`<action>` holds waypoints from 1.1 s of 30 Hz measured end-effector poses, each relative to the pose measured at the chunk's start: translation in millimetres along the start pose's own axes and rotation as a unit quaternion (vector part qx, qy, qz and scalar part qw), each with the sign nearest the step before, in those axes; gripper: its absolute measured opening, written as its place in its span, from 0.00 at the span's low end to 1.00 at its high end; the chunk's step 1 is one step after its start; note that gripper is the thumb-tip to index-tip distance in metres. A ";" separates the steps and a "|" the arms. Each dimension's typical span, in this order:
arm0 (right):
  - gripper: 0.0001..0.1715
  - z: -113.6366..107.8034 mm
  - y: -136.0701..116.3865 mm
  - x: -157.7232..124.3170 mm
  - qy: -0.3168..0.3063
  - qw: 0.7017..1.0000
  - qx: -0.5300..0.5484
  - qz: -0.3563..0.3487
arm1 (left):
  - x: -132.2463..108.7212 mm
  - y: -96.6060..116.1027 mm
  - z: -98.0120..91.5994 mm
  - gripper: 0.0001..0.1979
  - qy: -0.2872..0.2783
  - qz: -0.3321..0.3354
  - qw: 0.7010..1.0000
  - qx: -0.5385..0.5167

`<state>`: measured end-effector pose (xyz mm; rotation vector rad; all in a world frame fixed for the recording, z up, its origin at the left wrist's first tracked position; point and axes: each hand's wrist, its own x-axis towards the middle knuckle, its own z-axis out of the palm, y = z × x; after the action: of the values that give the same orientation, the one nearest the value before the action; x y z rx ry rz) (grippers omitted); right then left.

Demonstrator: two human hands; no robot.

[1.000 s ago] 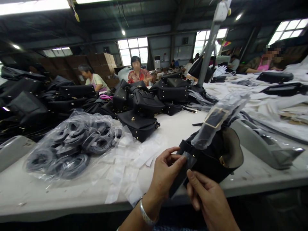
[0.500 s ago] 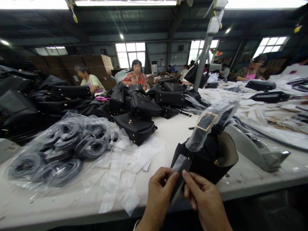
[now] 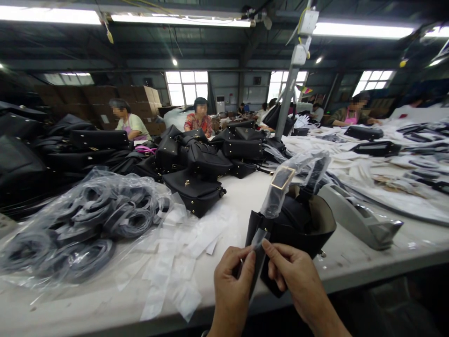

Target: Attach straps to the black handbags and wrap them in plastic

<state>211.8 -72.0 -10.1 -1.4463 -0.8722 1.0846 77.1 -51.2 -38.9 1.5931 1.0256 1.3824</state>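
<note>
A black handbag (image 3: 298, 229) stands open on the white table (image 3: 245, 192) right in front of me. Its strap with a gold buckle (image 3: 282, 178) sticks up, wrapped in clear plastic. My left hand (image 3: 231, 285) and my right hand (image 3: 293, 276) both pinch a small black strip covered by a clear film (image 3: 258, 243) at the bag's near corner. Both hands are closed on it, thumbs and forefingers meeting at its top.
A clear bag of coiled grey straps (image 3: 87, 220) lies at left, with white paper slips (image 3: 185, 243) scattered beside it. Black handbags (image 3: 199, 164) are piled behind. A grey tape dispenser (image 3: 358, 217) sits at right. Other people work at the far tables.
The view has tilted up slightly. My hands and the strip have shifted lower in the picture, closer to the table edge, still pinching the strip; the bag has slid a little left.
</note>
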 end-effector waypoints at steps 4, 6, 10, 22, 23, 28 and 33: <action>0.31 -0.1 2.5 -2.0 -0.009 0.999 0.046 0.023 | -4.8 -6.7 2.8 0.09 0.013 0.169 0.980 0.100; 0.32 -0.1 3.0 -3.7 0.003 0.996 0.074 0.042 | -5.2 -12.7 3.0 0.11 0.004 0.260 0.955 0.143; 0.34 1.2 1.2 -6.9 0.039 0.993 0.094 0.066 | 0.9 -19.3 -4.9 0.13 -0.023 0.380 0.894 0.236; 0.32 5.2 3.2 -14.3 0.000 0.997 -0.018 0.081 | 16.6 -9.4 -37.6 0.15 -0.156 0.456 0.816 0.320; 0.31 5.4 2.2 -14.6 -0.001 0.997 -0.003 0.083 | 12.3 -10.8 -39.3 0.15 -0.165 0.453 0.820 0.308; 0.28 -2.1 -0.9 -16.3 -0.002 0.995 0.060 0.085 | -13.6 -5.3 -59.9 0.12 -0.217 0.341 0.879 0.251; 0.28 -15.3 0.7 -12.3 -0.062 0.995 0.042 0.068 | -13.5 30.4 -45.3 0.13 -0.068 0.056 0.976 0.200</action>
<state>222.3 -88.5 -8.7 -1.3957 -0.8138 1.3110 33.5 -73.0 -10.8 2.0359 1.2001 1.1669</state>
